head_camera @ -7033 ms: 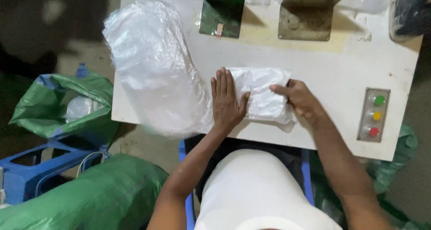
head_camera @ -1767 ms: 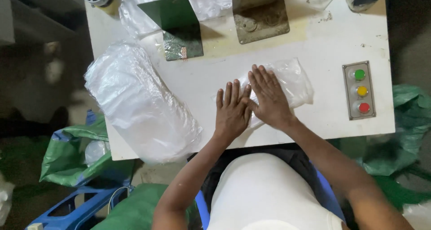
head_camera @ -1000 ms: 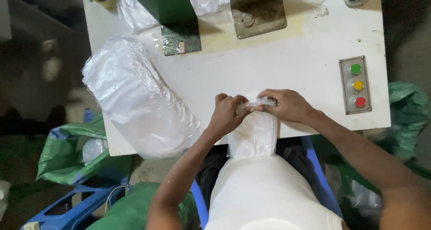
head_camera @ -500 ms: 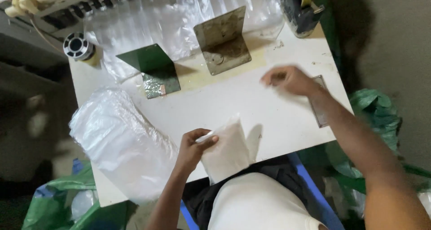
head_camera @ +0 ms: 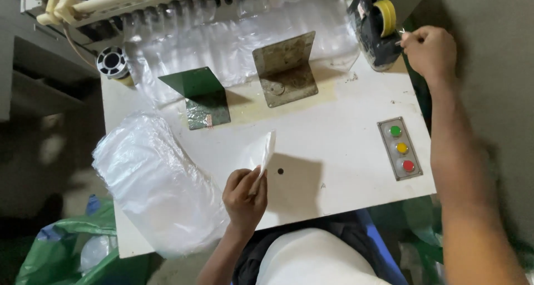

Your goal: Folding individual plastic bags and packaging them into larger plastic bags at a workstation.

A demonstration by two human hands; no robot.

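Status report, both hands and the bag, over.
Left hand grips folded plastic bag, raised upright. Right hand at tape dispenser. Nothing blocking.

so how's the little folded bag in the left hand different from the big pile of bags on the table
The folded bag is small, flat and compact; the pile of bags is big, loose and puffy. The folded bag is held up on edge by the left hand; the pile lies on the white table and overhangs its left edge. The right hand touches neither; it is up at the tape dispenser. Both are clear, whitish plastic.
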